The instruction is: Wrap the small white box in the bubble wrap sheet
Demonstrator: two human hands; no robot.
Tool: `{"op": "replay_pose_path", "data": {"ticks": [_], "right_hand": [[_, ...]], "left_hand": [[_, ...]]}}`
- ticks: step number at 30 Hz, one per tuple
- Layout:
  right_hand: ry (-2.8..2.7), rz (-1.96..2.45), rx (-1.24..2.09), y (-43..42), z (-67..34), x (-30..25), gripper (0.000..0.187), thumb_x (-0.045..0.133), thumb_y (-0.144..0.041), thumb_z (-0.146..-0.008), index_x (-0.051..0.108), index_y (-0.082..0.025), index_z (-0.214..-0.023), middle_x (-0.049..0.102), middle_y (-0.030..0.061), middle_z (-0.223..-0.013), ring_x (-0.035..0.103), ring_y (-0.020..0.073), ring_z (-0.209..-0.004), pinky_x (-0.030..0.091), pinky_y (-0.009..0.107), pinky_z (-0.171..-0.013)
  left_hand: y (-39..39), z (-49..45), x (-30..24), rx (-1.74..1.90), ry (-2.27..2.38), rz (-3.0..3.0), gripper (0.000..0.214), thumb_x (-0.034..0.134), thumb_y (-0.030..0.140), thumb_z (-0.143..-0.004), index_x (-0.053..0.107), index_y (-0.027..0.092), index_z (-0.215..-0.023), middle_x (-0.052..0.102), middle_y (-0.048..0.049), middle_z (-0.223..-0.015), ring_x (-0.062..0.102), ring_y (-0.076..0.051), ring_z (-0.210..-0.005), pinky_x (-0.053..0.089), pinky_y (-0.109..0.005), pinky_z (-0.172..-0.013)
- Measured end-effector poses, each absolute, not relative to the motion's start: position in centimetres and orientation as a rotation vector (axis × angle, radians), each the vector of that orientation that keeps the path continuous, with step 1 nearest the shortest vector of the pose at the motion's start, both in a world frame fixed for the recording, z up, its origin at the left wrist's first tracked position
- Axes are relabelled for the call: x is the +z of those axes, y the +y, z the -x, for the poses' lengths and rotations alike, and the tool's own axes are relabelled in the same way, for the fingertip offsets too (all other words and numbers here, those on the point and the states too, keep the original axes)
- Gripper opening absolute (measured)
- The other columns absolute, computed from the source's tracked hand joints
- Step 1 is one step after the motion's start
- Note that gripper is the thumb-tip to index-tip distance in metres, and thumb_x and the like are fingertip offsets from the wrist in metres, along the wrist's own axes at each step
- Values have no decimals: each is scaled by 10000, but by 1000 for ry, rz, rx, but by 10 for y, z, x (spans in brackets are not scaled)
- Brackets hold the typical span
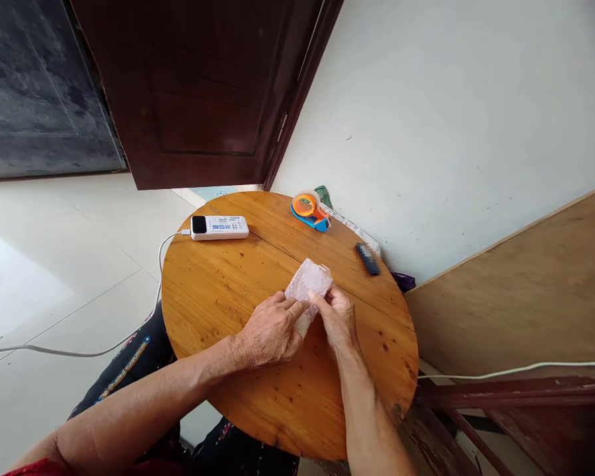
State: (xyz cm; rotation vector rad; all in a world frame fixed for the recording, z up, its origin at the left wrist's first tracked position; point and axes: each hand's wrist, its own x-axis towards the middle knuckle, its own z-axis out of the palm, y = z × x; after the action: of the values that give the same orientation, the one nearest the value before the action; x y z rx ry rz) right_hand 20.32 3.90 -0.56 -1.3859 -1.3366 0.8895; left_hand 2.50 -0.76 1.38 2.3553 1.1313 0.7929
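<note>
A small packet in pinkish bubble wrap (305, 281) is held tilted over the middle of the round wooden table; what lies inside is hidden. My right hand (338, 316) grips its right edge, thumb on top and fingers behind. Against the lower left side presses my left hand (276, 325), fingers closed on the wrap. Both hands meet near the packet's lower end, where a paler flap hangs partly covered by the fingers.
On the wooden table (213, 297) stand a white power bank (225, 227) with a cable (161, 264), an orange and blue tape dispenser (311, 210), and a dark, pixelated object (367, 259). A printed strip (347, 222) runs along the far edge, near the white wall (456, 119).
</note>
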Motion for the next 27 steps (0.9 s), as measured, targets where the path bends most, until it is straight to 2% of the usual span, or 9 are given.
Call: {"op": "replay_pose_path", "data": {"ticks": [2,6,9,13,16,19,22,24,27], "right_hand": [[-1337,1335,899,37,-202,-6,246,712,-395,-717,658,-189,-839,692,4,-763,610,179,-736,495,298,-708],[-1344,1271,960,30,-197,4,240,707,-390,-741,651,-203,-880,717,26,-845,636,202,-803,510,316,-744],[-1466,1315,946,20,-192,19,211,685,-370,-759,645,-207,-886,712,24,-851,629,194,-766,507,304,-709],[-1719,1412,776,-2,-187,38,94,638,-311,-786,628,-218,-793,669,-7,-719,593,167,-656,484,269,-641],[-1860,1371,671,-20,-185,41,68,595,-285,-829,618,-232,-794,713,23,-834,653,194,-787,509,289,-740],[-1947,1312,558,-34,-187,35,79,553,-261,-876,630,-249,-860,722,61,-1073,664,228,-1024,496,345,-919],[-2020,1281,451,-43,-189,24,121,519,-232,-907,633,-256,-937,697,81,-1172,643,232,-1119,480,374,-985],[-2063,1259,389,-48,-189,17,141,568,-234,-887,621,-251,-1016,668,101,-1241,617,249,-1177,472,400,-1015],[-2062,1249,304,-51,-187,6,282,675,-236,-810,601,-243,-1083,636,125,-1296,579,282,-1236,467,444,-1037]], "left_hand": [[-8,-26,14,793,1166,-2329,366,468,156,-794,620,151,-1127,669,-110,-992,563,-252,-873,490,-403,-896],[-9,-25,14,833,1231,-2263,338,503,181,-765,622,183,-1081,613,-115,-1108,571,-247,-940,495,-382,-875],[-9,-23,10,870,1372,-2172,446,572,237,-712,570,165,-1152,567,-127,-1114,559,-274,-977,490,-423,-894],[-6,-20,3,948,1495,-1987,661,631,299,-702,441,147,-1317,528,-129,-1171,531,-303,-1074,448,-479,-974],[0,-19,-2,969,1363,-1903,792,717,301,-667,400,193,-1385,505,-130,-1265,508,-312,-1159,426,-489,-1015],[7,-17,-6,1025,1112,-1859,657,807,266,-600,558,210,-1206,515,-125,-1287,529,-285,-1150,458,-433,-988],[10,-13,-6,1026,965,-1822,371,783,217,-621,629,187,-958,609,-78,-1111,587,-217,-1002,491,-341,-898],[10,-11,-4,972,922,-1782,234,702,181,-674,631,176,-898,639,-29,-939,595,-162,-841,493,-279,-792],[10,-8,-2,934,913,-1734,220,620,150,-687,632,170,-905,634,7,-847,569,-122,-728,464,-229,-691]]}}
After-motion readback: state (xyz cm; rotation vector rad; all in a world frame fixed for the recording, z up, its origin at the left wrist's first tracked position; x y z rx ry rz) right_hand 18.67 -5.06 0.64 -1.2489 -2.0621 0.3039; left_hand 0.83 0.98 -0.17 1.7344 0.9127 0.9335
